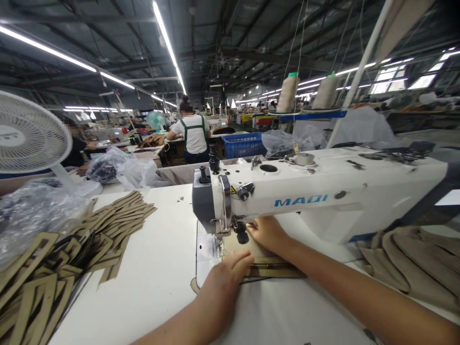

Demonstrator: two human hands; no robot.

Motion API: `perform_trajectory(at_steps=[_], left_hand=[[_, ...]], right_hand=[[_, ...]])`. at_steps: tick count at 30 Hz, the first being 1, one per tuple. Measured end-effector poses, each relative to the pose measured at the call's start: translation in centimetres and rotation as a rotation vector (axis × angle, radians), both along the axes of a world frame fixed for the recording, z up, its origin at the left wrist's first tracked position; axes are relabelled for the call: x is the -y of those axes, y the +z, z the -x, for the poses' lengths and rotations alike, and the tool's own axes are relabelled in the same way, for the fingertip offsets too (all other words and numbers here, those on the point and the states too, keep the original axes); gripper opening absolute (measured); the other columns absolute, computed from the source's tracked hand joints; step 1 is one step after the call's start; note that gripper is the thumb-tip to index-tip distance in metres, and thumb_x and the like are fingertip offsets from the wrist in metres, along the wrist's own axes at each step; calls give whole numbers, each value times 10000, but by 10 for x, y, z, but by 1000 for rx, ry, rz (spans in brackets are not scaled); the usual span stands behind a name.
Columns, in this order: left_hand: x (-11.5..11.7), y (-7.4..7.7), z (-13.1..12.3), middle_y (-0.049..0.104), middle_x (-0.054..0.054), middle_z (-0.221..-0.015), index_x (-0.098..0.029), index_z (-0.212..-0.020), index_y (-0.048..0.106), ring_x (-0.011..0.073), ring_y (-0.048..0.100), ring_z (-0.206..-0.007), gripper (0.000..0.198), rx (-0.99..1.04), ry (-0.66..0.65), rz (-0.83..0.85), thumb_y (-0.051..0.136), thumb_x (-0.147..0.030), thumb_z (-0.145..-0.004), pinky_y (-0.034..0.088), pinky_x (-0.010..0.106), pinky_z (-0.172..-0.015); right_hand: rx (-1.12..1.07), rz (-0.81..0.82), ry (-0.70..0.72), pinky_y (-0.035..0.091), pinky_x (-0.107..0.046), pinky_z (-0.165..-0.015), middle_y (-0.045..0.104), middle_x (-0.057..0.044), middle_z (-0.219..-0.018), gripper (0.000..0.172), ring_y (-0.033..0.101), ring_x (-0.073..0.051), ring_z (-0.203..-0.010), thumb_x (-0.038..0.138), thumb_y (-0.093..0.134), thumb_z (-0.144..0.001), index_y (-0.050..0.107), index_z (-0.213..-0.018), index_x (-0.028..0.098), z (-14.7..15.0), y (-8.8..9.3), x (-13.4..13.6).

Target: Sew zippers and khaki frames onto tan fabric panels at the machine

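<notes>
A tan fabric piece (258, 251) lies on the bed of a white sewing machine (309, 191), with part of it under the needle area. My left hand (224, 287) rests on the fabric's near left edge, its fingers stretched forward just beside the presser foot (222, 247). Behind the needle, my right hand (269, 235) lies on the far part of the same piece; its fingertips point left and are partly covered by the machine's parts. Neither hand visibly grips the fabric. A darker strip or fold (275, 268) runs along the near edge.
Tan cut strips and frames (108, 235) are heaped at the left of the white table (151, 268). Folded brown fabric pieces (413, 263) lie at the right. A white fan (32, 134), plastic bags (39, 206) and a blue basket (242, 143) stand beyond; a person (194, 132) sits farther back.
</notes>
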State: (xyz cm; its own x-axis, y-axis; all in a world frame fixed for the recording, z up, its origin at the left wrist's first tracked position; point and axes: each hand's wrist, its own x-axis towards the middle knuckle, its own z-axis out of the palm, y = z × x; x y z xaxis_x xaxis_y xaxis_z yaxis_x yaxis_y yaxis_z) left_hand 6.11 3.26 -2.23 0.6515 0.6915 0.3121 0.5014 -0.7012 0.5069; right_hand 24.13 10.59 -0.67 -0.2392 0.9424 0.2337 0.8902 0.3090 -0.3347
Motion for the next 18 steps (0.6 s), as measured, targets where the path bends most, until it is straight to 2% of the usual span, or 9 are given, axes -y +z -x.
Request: perform_trajectory(at_steps=[3, 4, 5, 6, 8, 11, 15, 18], left_hand=[[3, -3, -3, 496, 116, -1283, -195, -1260, 363, 198, 482, -1184, 580, 104, 147, 1, 367, 47, -733, 443, 374, -972], [3, -3, -4, 526, 116, -1229, -191, -1233, 373, 195, 511, -1143, 546, 132, 168, -7, 375, 42, -739, 467, 361, -939], [4, -3, -4, 552, 114, -1179, -186, -1207, 386, 191, 536, -1105, 505, 154, 173, -19, 391, 30, -751, 485, 346, -912], [4, -2, -3, 567, 115, -1149, -180, -1191, 396, 189, 549, -1082, 467, 172, 171, -38, 406, 13, -766, 493, 335, -898], [5, 0, 4, 576, 125, -1150, -168, -1173, 424, 187, 550, -1086, 395, 195, 170, -98, 403, -20, -807, 486, 335, -911], [6, 5, 25, 610, 114, -1146, -177, -1130, 507, 207, 547, -1110, 338, 173, 182, -216, 361, -42, -856, 453, 401, -949], [9, 11, 48, 656, 82, -1120, -203, -1144, 557, 245, 586, -1072, 321, -136, 151, -440, 410, -105, -876, 455, 473, -923], [10, 3, 49, 654, 74, -1131, -197, -1154, 563, 231, 594, -1059, 284, -286, 171, -523, 403, -203, -920, 446, 456, -932]], right_hand=[[-66, -63, 54, 456, -258, -672, 658, -94, -810, 247, 609, -177, -736, 229, 418, -884, 636, -801, 145, -5, -6, 38], [-93, -76, 139, 468, -246, -684, 663, -92, -845, 254, 617, -170, -755, 241, 413, -886, 639, -814, 152, -6, -10, 51], [-130, -102, 291, 479, -252, -734, 663, -106, -952, 249, 624, -179, -838, 221, 410, -874, 646, -901, 149, -7, -15, 62], [-137, -114, 386, 483, -271, -788, 646, -113, -1062, 274, 618, -192, -922, 193, 407, -857, 640, -994, 151, -7, -19, 71], [-127, -118, 510, 473, -321, -873, 568, -109, -1234, 419, 579, -216, -1053, 113, 407, -783, 586, -1160, 158, -6, -25, 81], [-71, -83, 503, 478, -363, -894, 525, -103, -1282, 538, 571, -233, -1080, 58, 396, -696, 574, -1195, 150, -5, -27, 81], [-76, -100, 510, 500, -365, -871, 537, -116, -1259, 453, 593, -245, -1048, 98, 377, -765, 607, -1155, 121, 0, -24, 72], [-96, -116, 516, 506, -355, -861, 552, -125, -1242, 407, 599, -246, -1037, 131, 384, -797, 621, -1127, 116, 4, -22, 68]])
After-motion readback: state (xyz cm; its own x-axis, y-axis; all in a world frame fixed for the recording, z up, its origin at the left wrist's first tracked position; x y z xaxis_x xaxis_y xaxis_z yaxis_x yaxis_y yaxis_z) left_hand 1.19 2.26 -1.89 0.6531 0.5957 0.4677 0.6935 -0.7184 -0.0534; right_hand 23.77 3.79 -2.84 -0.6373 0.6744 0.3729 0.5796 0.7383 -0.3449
